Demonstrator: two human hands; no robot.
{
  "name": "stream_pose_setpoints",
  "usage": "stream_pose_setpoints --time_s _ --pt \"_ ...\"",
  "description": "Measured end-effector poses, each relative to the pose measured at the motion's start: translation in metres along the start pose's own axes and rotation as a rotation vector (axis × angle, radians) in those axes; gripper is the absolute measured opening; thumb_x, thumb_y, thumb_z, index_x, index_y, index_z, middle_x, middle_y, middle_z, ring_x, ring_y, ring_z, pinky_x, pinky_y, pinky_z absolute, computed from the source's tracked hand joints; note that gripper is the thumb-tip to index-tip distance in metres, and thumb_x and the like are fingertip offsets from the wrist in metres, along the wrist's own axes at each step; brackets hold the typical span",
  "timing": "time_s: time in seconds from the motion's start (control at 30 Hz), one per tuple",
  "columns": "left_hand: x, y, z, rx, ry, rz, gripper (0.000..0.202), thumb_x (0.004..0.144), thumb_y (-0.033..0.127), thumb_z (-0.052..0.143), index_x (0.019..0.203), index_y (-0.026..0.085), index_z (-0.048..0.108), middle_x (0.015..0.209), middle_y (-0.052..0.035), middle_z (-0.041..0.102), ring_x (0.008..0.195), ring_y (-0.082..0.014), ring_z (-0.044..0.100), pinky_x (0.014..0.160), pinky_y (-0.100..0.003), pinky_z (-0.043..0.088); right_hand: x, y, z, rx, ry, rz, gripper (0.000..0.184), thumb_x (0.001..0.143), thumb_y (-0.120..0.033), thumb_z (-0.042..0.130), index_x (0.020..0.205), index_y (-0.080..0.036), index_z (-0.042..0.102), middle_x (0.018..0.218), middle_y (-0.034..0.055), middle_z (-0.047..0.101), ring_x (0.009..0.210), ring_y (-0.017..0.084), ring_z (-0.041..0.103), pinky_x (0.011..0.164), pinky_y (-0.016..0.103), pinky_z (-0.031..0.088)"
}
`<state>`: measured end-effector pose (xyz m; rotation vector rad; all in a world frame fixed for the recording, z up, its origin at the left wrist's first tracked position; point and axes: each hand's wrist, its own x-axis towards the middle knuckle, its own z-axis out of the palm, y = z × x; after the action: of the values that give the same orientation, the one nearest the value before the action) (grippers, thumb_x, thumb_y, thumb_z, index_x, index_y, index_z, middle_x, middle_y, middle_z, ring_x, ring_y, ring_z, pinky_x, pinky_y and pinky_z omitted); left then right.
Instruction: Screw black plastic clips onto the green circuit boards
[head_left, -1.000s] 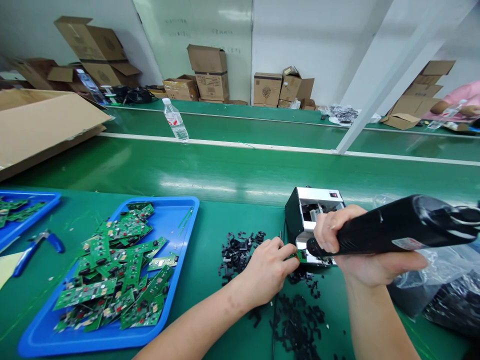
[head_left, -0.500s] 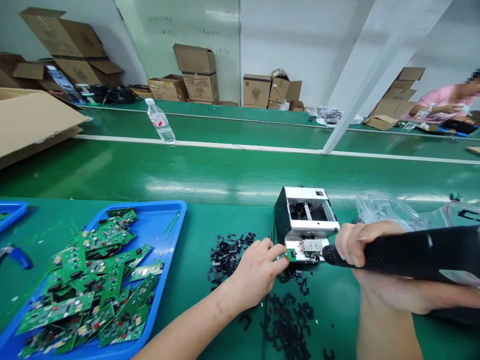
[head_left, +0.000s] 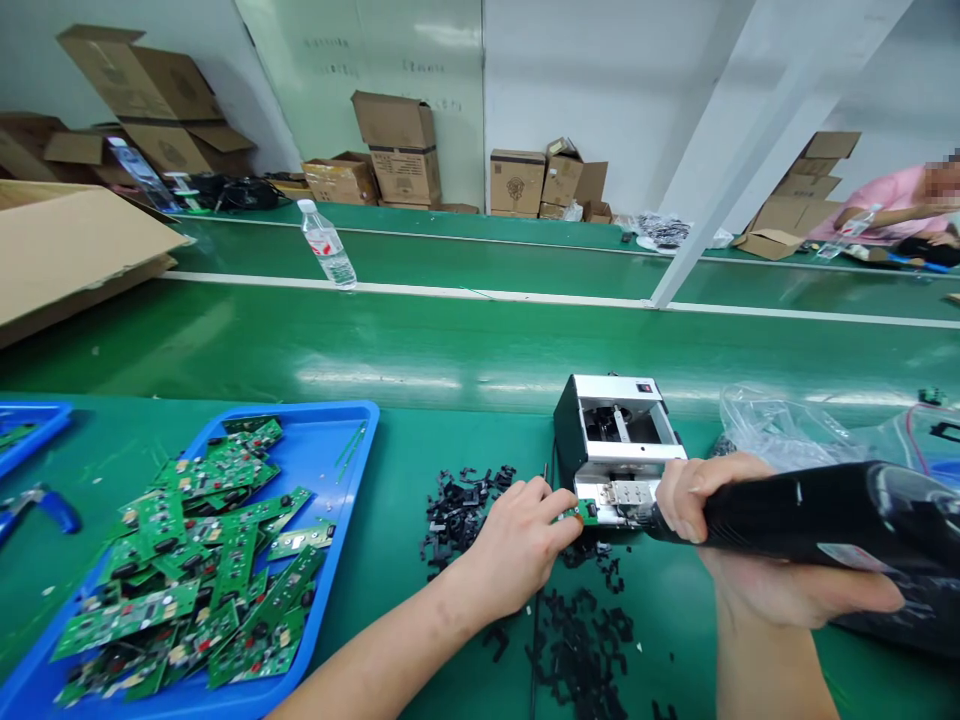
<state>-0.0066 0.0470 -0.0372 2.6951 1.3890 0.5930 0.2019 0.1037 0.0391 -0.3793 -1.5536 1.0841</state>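
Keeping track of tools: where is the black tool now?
Head view, right side: the black tool is in the right hand, narrow end at the front of the silver-and-black machine.

The left hand (head_left: 525, 545) is bare, with slender fingers (head_left: 534, 487) and a rounded back. Behind its wrist, the left forearm (head_left: 397, 655) is bare too, smooth in outline and widening gently toward the lower edge of the view; a small cluster of faint, roundish marks (head_left: 446, 615) sits on it near the wrist. The right hand (head_left: 765, 585) is likewise bare, its thumb (head_left: 862, 592) long. The right forearm (head_left: 769, 665), also bare, shows as a short, broad stretch.
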Motion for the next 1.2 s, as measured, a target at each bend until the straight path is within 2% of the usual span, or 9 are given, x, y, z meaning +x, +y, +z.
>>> stream_pose_setpoints --time_s 0.2,0.3,0.4,0.57,0.73,0.97,1.2 --pt "0.001 0.002 -0.002 0.010 -0.027 -0.011 0.015 0.096 0.011 0.053 0.100 0.020 0.064 0.119 -0.0029 0.065 0.088 -0.0206 0.051 0.071 -0.036 0.039 0.000 -0.012 0.007 0.046 0.018 0.033 0.083 0.070 -0.098 0.038 0.095 -0.028 0.074 0.052 -0.0026 0.055 0.040 0.014 0.042 0.042 0.030 0.036" --pt "0.000 0.002 -0.002 0.009 -0.032 -0.008 0.016 0.097 0.011 0.052 0.100 0.020 0.064 0.119 -0.0026 0.065 0.088 -0.0205 0.051 0.071 -0.036 0.038 0.008 -0.018 0.016 0.111 0.024 0.043 0.084 0.073 -0.098 0.032 0.095 -0.028 0.072 0.051 -0.0034 0.052 0.040 0.013 0.042 0.041 0.029 0.034" --pt "0.000 0.002 -0.001 0.004 -0.025 -0.005 0.015 0.098 0.012 0.052 0.100 0.021 0.064 0.120 -0.0016 0.064 0.089 -0.0205 0.050 0.071 -0.037 0.037 0.018 -0.020 0.025 0.145 -0.002 0.024 0.082 0.074 -0.097 0.035 0.095 -0.027 0.073 0.051 -0.0028 0.052 0.041 0.013 0.044 0.041 0.029 0.036" --pt "-0.001 0.002 0.000 0.008 -0.021 -0.012 0.016 0.098 0.012 0.053 0.102 0.022 0.065 0.117 -0.0024 0.064 0.089 -0.0204 0.050 0.071 -0.037 0.037 0.025 -0.016 0.034 0.147 -0.034 0.022 0.080 0.074 -0.095 0.040 0.095 -0.026 0.074 0.051 -0.0026 0.054 0.040 0.013 0.044 0.042 0.028 0.037" --pt "0.000 0.003 -0.001 0.016 -0.029 -0.008 0.015 0.099 0.014 0.052 0.103 0.022 0.065 0.115 -0.0037 0.064 0.090 -0.0207 0.050 0.070 -0.037 0.036 0.022 -0.008 0.033 0.139 -0.033 0.010 0.082 0.074 -0.096 0.037 0.096 -0.026 0.073 0.051 -0.0029 0.053 0.040 0.013 0.044 0.044 0.029 0.038" --pt "0.000 0.003 -0.002 0.021 -0.029 -0.010 0.016 0.099 0.014 0.051 0.103 0.021 0.064 0.116 -0.0043 0.064 0.090 -0.0207 0.050 0.070 -0.036 0.037 0.023 -0.004 0.033 0.192 -0.051 0.026 0.076 0.072 -0.095 0.045 0.092 -0.027 0.072 0.050 -0.0041 0.054 0.039 0.014 0.043 0.042 0.028 0.034" --pt "0.000 0.004 -0.002 0.020 -0.026 -0.021 0.015 0.100 0.014 0.051 0.101 0.021 0.064 0.118 -0.0037 0.064 0.090 -0.0205 0.050 0.071 -0.036 0.039 0.022 0.003 0.035 0.169 -0.088 -0.003 0.077 0.073 -0.095 0.043 0.093 -0.027 0.072 0.049 -0.0048 0.053 0.039 0.013 0.043 0.043 0.027 0.036"
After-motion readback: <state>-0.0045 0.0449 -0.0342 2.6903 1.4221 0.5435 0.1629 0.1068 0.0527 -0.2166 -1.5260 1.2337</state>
